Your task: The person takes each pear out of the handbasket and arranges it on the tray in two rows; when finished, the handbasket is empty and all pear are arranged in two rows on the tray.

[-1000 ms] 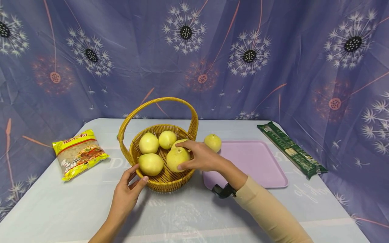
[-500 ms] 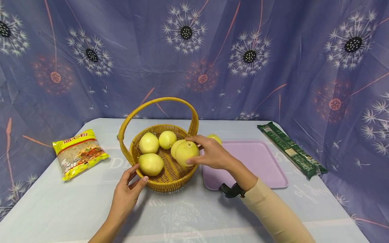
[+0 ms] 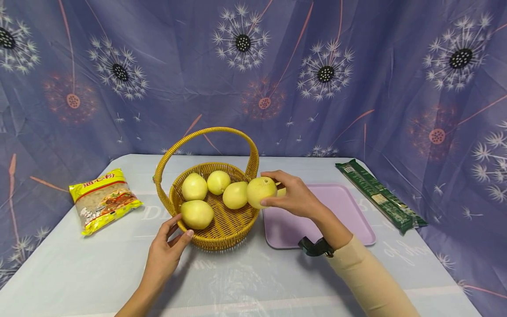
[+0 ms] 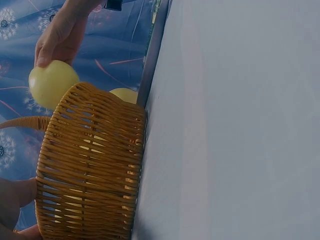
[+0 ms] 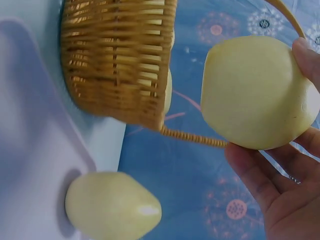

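My right hand (image 3: pixel 295 193) holds a pale yellow pomelo (image 3: pixel 262 192) between thumb and fingers, raised at the right rim of the wicker basket (image 3: pixel 222 243). The right wrist view shows this held pomelo (image 5: pixel 255 92) apart from the basket's side. Several other pomelos lie in the basket, among them one at the front left (image 3: pixel 196 214) and one at the right (image 3: pixel 235 195). My left hand (image 3: pixel 166 246) grips the basket's near left rim, thumb outside. Another pomelo (image 5: pixel 112 206) sits at the pink tray's far left corner, mostly hidden behind my right hand in the head view.
The pink tray (image 3: pixel 325 215) lies right of the basket. A green long packet (image 3: pixel 378 193) lies at the far right, a yellow food bag (image 3: pixel 104 200) at the left. The basket's tall handle (image 3: pixel 215 129) arches above it. A patterned curtain (image 3: pixel 253 79) hangs behind the table.
My right hand has lifted the pomelo from inside the basket and carried it right, to the right rim. The left hand and the basket have stayed put.
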Motion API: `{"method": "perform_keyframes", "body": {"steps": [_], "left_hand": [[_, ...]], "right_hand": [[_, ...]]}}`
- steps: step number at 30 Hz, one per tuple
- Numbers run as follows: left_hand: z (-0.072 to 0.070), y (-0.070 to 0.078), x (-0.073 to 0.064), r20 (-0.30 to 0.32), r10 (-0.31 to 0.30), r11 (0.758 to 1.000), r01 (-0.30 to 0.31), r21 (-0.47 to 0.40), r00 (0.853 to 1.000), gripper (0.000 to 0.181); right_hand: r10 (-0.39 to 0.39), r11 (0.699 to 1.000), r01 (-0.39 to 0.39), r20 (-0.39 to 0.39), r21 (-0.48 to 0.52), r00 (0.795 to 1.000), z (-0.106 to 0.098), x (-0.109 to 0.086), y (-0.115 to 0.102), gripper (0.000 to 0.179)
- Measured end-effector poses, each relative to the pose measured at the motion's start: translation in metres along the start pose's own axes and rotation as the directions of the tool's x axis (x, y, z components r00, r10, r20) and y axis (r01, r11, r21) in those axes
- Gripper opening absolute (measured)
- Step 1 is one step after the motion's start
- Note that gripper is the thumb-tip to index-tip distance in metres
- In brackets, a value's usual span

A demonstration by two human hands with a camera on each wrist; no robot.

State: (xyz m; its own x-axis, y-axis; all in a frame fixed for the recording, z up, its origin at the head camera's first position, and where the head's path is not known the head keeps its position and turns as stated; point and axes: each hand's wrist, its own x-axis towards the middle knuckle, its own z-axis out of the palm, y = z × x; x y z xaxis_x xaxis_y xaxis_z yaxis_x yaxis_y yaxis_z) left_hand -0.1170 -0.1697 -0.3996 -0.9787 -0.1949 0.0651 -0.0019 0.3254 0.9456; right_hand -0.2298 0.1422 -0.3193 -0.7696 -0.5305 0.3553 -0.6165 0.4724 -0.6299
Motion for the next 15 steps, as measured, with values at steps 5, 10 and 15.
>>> {"method": "perform_keyframes", "body": {"steps": [5, 10, 15], "left_hand": [[0.0, 0.0, 0.0, -0.001, 0.002, 1.0, -0.002, 0.002, 1.0, 0.058], [0.0, -0.001, 0.0, -0.002, 0.01, 1.0, -0.01, -0.002, 1.0, 0.058], [0.001, -0.002, 0.001, -0.009, 0.035, 0.999, -0.035, -0.005, 0.999, 0.058]], "right_hand": [[0.003, 1.0, -0.003, -0.034, -0.011, 0.999, -0.009, -0.005, 0.009, 0.065], [0.042, 0.999, -0.044, -0.067, -0.032, 0.997, -0.017, -0.01, 0.017, 0.065], [0.089, 0.995, -0.093, -0.094, -0.038, 0.991, -0.024, -0.015, 0.024, 0.066]]}}
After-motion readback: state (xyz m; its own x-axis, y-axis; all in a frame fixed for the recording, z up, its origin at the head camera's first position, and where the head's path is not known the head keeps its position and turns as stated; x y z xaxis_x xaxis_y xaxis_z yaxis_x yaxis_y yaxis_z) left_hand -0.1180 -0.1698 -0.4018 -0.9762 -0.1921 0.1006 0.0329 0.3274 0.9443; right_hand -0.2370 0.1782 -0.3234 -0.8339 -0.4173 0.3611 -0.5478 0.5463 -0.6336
